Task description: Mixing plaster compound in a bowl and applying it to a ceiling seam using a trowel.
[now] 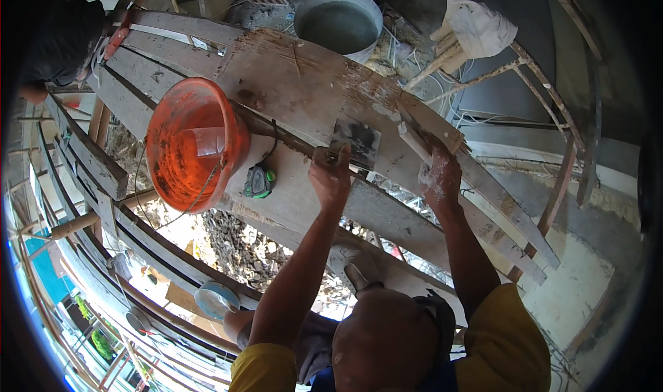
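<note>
My left hand grips a trowel handle beside its dark, stained square blade, just over the boards. My right hand, spattered with pale material, is closed on a narrow plastered tool, seen nearly edge-on, to the right of the blade. An orange bucket with some clear piece of plastic inside sits left of my hands. Between it and my left hand lies a green and black tape measure.
A white bucket of grey liquid stands beyond the boards, near a cloth-draped wooden frame. A person in dark clothing is at upper left. Gaps between planks show rubble below. A blue basin sits lower left.
</note>
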`<state>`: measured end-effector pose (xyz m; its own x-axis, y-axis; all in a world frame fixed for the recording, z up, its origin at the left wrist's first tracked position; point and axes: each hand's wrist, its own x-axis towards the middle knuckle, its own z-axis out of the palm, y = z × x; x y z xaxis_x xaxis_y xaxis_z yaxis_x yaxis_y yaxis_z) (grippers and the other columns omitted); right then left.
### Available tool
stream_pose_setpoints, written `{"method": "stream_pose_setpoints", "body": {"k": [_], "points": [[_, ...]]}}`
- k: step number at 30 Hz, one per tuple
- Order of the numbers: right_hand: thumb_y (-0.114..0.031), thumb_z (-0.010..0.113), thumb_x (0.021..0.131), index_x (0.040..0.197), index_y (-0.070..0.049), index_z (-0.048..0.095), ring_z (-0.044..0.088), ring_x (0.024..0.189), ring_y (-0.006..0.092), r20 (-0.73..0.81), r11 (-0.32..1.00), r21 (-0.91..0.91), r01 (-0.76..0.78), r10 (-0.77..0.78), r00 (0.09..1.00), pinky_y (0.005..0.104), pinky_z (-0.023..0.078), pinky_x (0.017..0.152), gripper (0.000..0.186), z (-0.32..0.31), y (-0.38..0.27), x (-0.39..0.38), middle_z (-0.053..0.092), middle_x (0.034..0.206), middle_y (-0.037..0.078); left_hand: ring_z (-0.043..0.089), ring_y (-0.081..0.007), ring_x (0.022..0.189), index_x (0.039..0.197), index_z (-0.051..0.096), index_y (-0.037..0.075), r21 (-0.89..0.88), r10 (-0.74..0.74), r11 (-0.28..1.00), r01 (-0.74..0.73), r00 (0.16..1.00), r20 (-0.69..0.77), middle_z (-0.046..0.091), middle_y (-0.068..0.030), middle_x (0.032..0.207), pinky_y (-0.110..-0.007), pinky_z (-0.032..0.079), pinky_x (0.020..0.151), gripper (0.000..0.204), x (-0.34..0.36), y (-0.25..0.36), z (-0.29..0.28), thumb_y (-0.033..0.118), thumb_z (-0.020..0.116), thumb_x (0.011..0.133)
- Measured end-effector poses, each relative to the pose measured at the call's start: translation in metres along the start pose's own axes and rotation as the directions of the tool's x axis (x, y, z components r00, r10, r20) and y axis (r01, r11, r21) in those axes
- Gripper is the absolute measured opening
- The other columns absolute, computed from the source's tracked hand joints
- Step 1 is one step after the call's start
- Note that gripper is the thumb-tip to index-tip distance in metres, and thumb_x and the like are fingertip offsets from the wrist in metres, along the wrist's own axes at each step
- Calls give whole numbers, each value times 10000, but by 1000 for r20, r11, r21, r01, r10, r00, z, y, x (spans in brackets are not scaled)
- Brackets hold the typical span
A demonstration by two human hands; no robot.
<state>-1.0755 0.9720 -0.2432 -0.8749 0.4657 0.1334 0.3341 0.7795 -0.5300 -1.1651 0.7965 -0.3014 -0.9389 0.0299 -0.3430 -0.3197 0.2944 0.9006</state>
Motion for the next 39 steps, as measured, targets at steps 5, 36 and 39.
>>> {"method": "stream_pose_setpoints", "body": {"k": [5, 36, 39], "points": [[71, 552, 701, 1204, -60, 555, 599, 1047, 348, 47, 996, 18, -83, 82, 996, 381, 487, 895, 520, -6, -12, 1, 602, 1174, 168, 613, -296, 857, 925, 597, 30, 114, 636, 766, -633, 772, 11, 623, -127, 930, -379, 489, 685, 172, 0, 36, 0, 72, 661, 771], [-168, 541, 830, 1268, -60, 518, 514, 1189, 279, 390, 866, -252, 432, -317, 864, 457, 420, 974, 451, 92, -42, 5, 528, 1304, 111, 566, -290, 953, 914, 658, 94, 596, 191, 799, -76, 973, -132, 672, -79, 879, -431, 403, 812, 398, 15, -55, -1, 341, 734, 610], [-188, 554, 824, 1276, -63, 514, 498, 1209, 273, 367, 899, -268, 347, -237, 899, 487, 413, 969, 471, 94, -46, 29, 520, 1313, 114, 557, -289, 984, 946, 667, 89, 620, 61, 785, 15, 993, -101, 672, -71, 943, -443, 394, 815, 424, 12, -47, 4, 314, 738, 594]]}}
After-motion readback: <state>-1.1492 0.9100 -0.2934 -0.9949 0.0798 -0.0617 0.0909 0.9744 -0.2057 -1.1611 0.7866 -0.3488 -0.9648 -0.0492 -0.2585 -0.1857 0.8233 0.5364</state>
